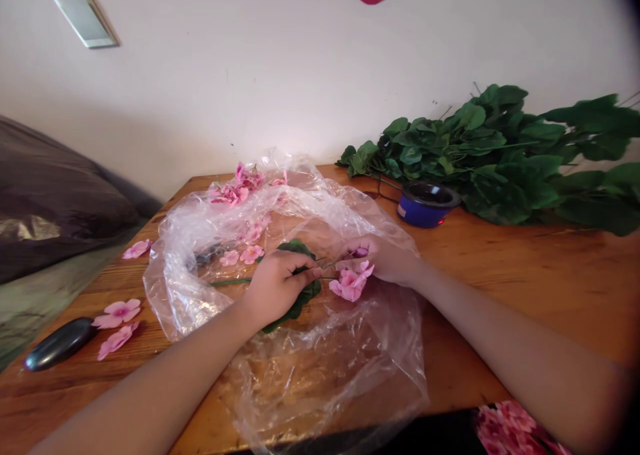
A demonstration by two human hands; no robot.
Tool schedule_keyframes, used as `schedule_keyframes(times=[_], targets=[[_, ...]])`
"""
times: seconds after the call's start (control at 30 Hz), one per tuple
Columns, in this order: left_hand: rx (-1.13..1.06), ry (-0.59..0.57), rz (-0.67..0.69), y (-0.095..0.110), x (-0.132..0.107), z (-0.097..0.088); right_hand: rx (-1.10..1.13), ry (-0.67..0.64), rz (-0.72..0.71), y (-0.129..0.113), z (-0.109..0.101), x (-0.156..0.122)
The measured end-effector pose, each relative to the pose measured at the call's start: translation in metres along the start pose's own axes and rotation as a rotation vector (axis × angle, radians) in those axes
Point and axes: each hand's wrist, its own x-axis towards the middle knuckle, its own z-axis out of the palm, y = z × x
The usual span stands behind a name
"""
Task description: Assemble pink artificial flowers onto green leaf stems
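My left hand (277,285) is closed around a thin green stem (230,282) that carries a dark green leaf (301,306), part of which the hand hides. My right hand (383,260) pinches a pink artificial flower (350,284) at the stem's far end. The two hands are close together above a crumpled clear plastic bag (320,375), which lies spread on the wooden table (525,275). Several loose pink blossoms (251,253) lie on the bag.
More pink blossoms (117,313) and a black oval case (59,343) lie at the table's left. Green artificial foliage (500,148) and a blue bowl (427,203) stand at the back right. A dark cushion (50,201) sits beyond the left edge.
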Motion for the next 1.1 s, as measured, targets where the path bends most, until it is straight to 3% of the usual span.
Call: schedule_keyframes(times=[0.53,1.1], targets=[[0.096,0.014,-0.045,-0.003,0.002,0.006,0.038,0.117,0.102,0.002,0.013,-0.004],[0.140,0.001,-0.141,-0.003,0.005,0.010,0.069,0.108,0.098,0.003,0.015,-0.003]])
